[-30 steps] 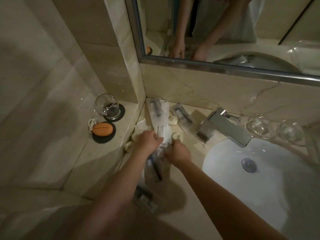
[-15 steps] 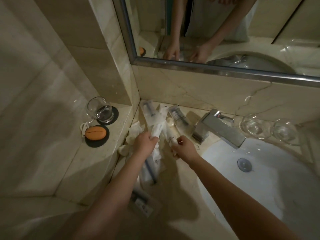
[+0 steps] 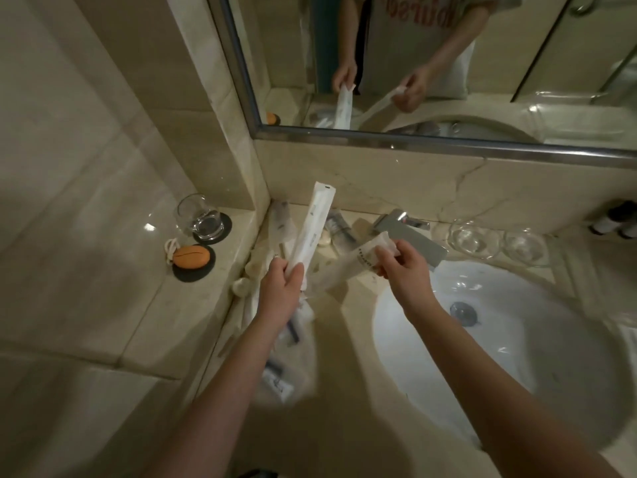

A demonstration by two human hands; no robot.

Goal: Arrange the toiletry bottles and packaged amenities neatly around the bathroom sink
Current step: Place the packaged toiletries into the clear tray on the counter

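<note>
Gripping, left fingers (image 3: 295, 272): on the left hand (image 3: 281, 291) they curl tight round the lower end of the long white packet (image 3: 315, 229).
Long packet axis: near upright at the centre of the frame. It rises from the fist toward the mirror (image 3: 413, 63), leans slightly right, and is held off the tabletop (image 3: 344, 343).
Right fingers (image 3: 387, 248): on the right hand (image 3: 403, 270) they are bent close and pinch one end of the second white packet (image 3: 344, 269).
Second packet axis: slants from the pinch down and left, and its far end is just beside the left hand. Dark lettering shows near the held end.
Loose packets: one (image 3: 282, 222) lies in the back corner, another (image 3: 339, 232) lies just left of the faucet (image 3: 410, 236), and a third (image 3: 275, 381) lies at lower centre, blurred.
Tumbler (image 3: 200, 217): clear and upright on a dark coaster (image 3: 220, 232) on the ledge at left. Cannot tell whether it holds water.
Orange oval (image 3: 191, 257): lies on a second coaster (image 3: 193, 276) just below the tumbler, with a pale cord at its left.
Glass bowls (image 3: 474, 238): two of them side by side, right of the faucet. Cannot tell what is in them.
Sink (image 3: 396, 339): a white basin at lower right, with the drain (image 3: 463, 310) in its floor.
Dark bottles (image 3: 617, 219): at the right edge, too blurred to read.
</note>
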